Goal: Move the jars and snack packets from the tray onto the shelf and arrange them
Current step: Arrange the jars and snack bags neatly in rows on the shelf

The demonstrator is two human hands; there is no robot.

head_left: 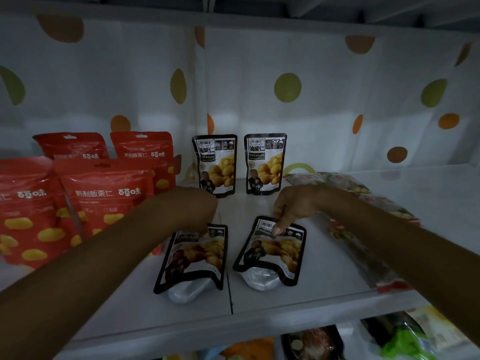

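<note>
Red snack packets [104, 198], four of them, stand in two rows at the left end of the white shelf [324, 276], the front pair partly covering the back pair. Just right of them the left hand [192, 206] reaches in with its fingers curled down over the top edge of the near-left black pouch [197, 258]. One fingertip shows on the pouch's face, while the rest of the grip is hidden under the back of the hand. That pouch sits tilted near the shelf's front edge, its silver base turned toward the camera.

Behind, against the spotted curtain [285, 87], two back black pouches [217, 165] stand upright side by side, apart from each other.

The near-right black pouch [272, 253] is tilted the same way, just beside its neighbour without touching it. The right hand [296, 203] pinches its top, with a forefinger pressed on the printed face and the thumb behind the edge; the other fingers are bent.

Farther right, flat packets [363, 229] lie overlapping on the shelf under the right forearm. Below, more bagged goods [402, 333] show on a lower level.
</note>
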